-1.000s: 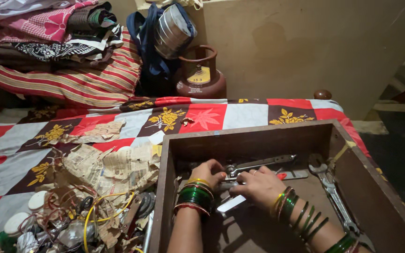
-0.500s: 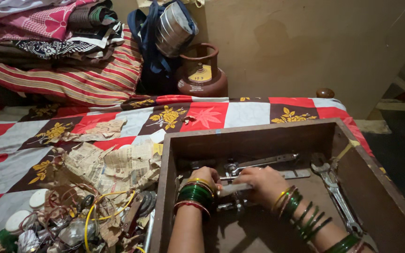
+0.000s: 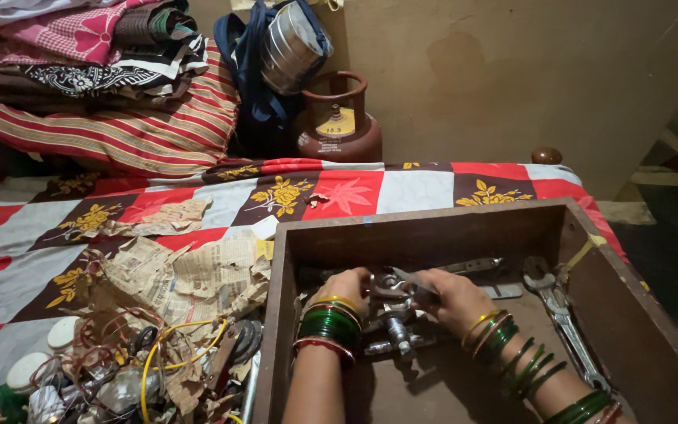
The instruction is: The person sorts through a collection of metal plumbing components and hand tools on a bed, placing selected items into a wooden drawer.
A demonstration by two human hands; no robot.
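**Both hands on a metal fitting inside the wooden box**

The open brown wooden box (image 3: 590, 259) fills the lower right of the frame; its near edge is cut off by the bottom border. At lower centre, inside the box, the left hand (image 3: 344, 289) and the right hand (image 3: 453, 297) close on a silvery metal pipe fitting with a short downward stem (image 3: 392, 308). The left hand grips the fitting's left end with fingers curled; the right hand's fingers wrap its right side together with a thin pale flat metal strip (image 3: 411, 280). Where exactly the fingertips meet the metal is hidden by the hands and by shadow. Both wrists carry green and gold glass bangles (image 3: 327, 322).

Right of the hands, a long grey adjustable wrench (image 3: 559, 314) lies along the box's right wall. Behind the hands, a flat steel bar (image 3: 476, 265) is partly covered.

At lower left, crumpled newspaper (image 3: 190, 279) and a tangle of yellow wire (image 3: 168, 349) with small parts rest on the red, white and brown patchwork bedspread (image 3: 417, 188). A dark red gas cylinder (image 3: 337, 126) stands at upper centre.
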